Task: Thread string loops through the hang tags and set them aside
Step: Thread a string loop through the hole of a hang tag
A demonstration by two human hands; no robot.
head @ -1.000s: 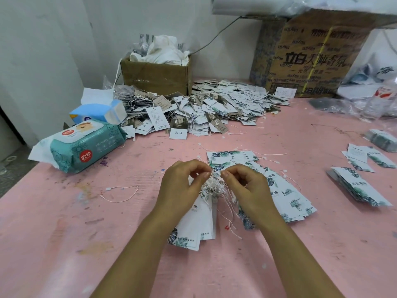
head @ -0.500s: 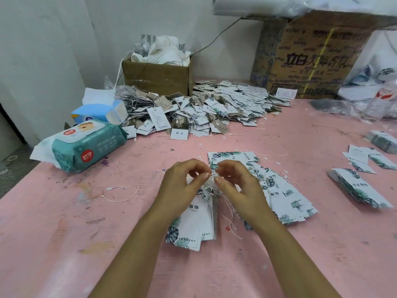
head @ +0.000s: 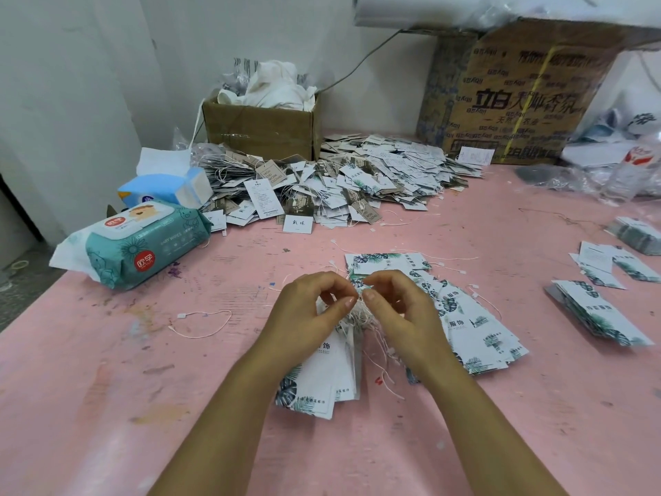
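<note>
Both hands meet at the middle of the pink table [head: 107,406]. My left hand [head: 307,313] grips a bundle of white hang tags with green leaf print [head: 318,381] by its top, where a tangle of white string loops [head: 361,316] gathers. My right hand [head: 404,313] pinches a string at that tangle, thumb tip close to the left thumb. A fanned row of loose leaf-print tags [head: 475,327] lies just right of the hands, partly under my right hand. Loose strings trail below the bundle.
A large heap of strung tags [head: 339,180] lies at the back, before a small cardboard box [head: 261,130] and a big printed carton [head: 511,98]. A wet wipes pack [head: 143,241] and tissue box [head: 168,187] sit left. More tag stacks [head: 601,313] lie right. One loose string loop [head: 200,320] lies left.
My right hand's fingers rose from the string tangle and came up level with my left thumb. The tag bundle stays in my left hand in the same place.
</note>
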